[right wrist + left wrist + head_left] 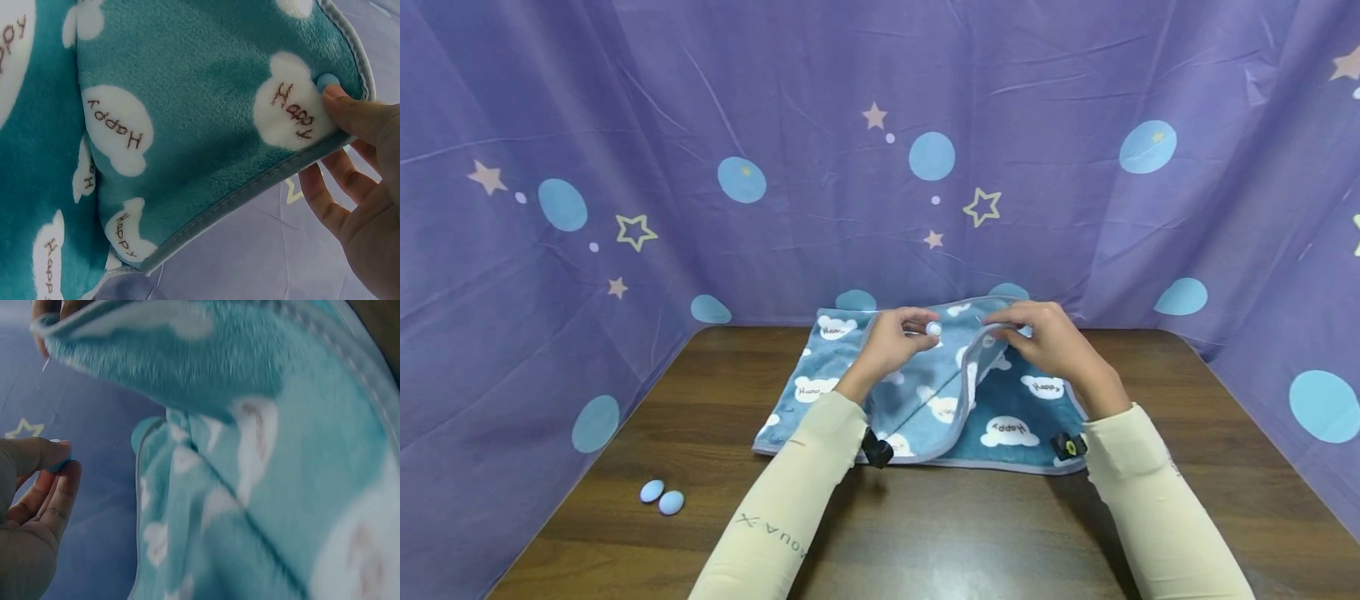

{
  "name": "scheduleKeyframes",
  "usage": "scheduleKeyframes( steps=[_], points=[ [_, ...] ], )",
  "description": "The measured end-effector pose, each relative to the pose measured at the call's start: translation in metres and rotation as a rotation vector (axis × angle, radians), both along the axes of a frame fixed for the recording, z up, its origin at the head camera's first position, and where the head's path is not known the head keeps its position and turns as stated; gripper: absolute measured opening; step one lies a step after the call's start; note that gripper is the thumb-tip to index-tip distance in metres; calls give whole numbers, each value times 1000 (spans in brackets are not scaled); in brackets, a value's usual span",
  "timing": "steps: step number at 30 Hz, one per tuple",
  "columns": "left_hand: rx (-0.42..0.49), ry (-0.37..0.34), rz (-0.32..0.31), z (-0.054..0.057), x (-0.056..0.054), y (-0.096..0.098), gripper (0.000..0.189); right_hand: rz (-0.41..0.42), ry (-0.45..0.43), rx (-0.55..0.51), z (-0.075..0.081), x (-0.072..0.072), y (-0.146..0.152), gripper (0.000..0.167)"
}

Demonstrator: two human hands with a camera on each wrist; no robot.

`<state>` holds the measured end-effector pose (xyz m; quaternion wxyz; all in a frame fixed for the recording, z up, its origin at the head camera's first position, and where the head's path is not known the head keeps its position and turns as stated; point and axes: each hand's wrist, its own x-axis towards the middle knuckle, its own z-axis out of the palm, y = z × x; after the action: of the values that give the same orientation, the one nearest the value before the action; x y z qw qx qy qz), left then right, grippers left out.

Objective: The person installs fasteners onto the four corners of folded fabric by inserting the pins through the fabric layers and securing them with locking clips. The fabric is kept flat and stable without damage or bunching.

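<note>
Fastening appears in hand: near the far edge of the bench, the right hand pinches the blanket and a blue button, the left hand a round cap; aligning both likely comes next.

Your left sleeve and right sleeve are pale cream, dark lettering running along the left. Beside each bare hand you wear a black device, left and right, the right marked yellow-green.
</note>
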<state>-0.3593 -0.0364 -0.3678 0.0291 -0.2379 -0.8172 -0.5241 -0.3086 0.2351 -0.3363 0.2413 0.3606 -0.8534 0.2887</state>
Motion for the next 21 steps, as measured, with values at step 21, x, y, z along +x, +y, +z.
scheduleKeyframes(
  steps=[21],
  points=[
    [160,49,-32,8,8,47,31,4,-44,27,-2,0,-8,27]
  ],
)
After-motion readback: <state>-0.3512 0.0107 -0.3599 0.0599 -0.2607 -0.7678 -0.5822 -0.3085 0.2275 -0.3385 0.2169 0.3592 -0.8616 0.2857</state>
